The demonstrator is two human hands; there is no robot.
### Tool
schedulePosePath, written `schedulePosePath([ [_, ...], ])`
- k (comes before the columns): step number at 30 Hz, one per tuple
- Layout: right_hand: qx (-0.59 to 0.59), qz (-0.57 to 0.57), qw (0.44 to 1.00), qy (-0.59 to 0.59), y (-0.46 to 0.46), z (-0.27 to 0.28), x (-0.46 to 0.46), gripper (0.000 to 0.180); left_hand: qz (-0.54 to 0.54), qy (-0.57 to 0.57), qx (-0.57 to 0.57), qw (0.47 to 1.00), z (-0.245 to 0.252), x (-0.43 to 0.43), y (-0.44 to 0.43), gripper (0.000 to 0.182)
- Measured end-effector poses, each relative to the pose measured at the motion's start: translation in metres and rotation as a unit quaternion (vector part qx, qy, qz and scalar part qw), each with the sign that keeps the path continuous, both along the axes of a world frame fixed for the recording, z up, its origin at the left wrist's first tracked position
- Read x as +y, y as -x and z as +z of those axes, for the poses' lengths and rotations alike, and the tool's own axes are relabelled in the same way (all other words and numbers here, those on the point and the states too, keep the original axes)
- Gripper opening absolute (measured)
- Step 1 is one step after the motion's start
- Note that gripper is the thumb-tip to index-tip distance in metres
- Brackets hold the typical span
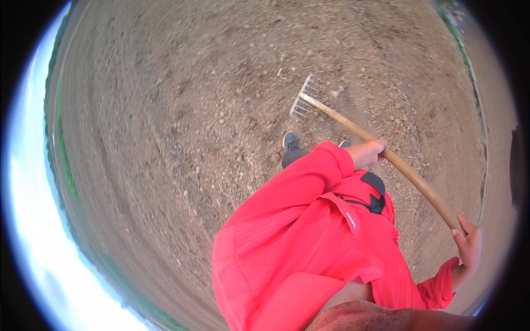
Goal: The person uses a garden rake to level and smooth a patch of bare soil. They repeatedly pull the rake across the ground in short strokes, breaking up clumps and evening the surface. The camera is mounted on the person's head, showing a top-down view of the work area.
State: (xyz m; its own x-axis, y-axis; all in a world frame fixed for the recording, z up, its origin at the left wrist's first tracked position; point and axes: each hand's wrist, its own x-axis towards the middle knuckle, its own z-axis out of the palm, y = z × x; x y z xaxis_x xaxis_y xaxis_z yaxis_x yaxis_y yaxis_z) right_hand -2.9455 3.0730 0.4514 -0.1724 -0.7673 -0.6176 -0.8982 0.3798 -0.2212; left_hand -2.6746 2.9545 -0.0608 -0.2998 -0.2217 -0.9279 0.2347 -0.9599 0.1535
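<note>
A garden rake lies slantwise in front of me, its wooden handle [418, 181] running from the lower right up to a metal rake head [306, 98]. My left hand [371, 151] is wrapped around the middle of the handle, close to my waist. Farther back, my right hand [470, 244] grips the handle near its rear end, out to my right side. The rake head is at the ground just beyond my feet, with its row of tines showing. Whether the tips touch the soil I cannot tell.
Bare, crumbly soil [198, 136] with clods and bits of straw spreads all around. My grey left shoe [291, 142] stands near the rake head; the right shoe [344, 143] is mostly hidden by my sleeve. A thin line with green growth [468, 66] runs along the right.
</note>
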Motion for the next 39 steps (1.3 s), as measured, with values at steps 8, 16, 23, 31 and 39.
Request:
schedulePosePath([
  [8,-0.137,0.189,0.972,0.002,-0.189,-0.174,-0.113,0.056,0.292,0.024,-0.141,0.946,-0.089,-0.008,-0.295,0.035],
  [16,-0.237,0.363,0.901,-0.026,-0.491,-0.267,-0.158,0.049,0.501,-0.013,-0.303,0.81,-0.024,0.039,-0.588,0.055],
  [23,-0.194,0.488,0.85,-0.052,-0.636,-0.275,-0.092,0.041,0.402,-0.077,-0.317,0.856,-0.028,0.143,-0.681,0.043],
  [31,-0.055,0.447,0.892,-0.039,-0.439,-0.098,-0.139,0.055,0.399,-0.167,-0.121,0.893,-0.091,0.123,-0.524,0.035],
  [39,-0.133,0.314,0.94,0.018,-0.348,-0.106,-0.13,0.053,0.469,-0.118,-0.1,0.87,-0.091,0.126,-0.438,0.036],
])
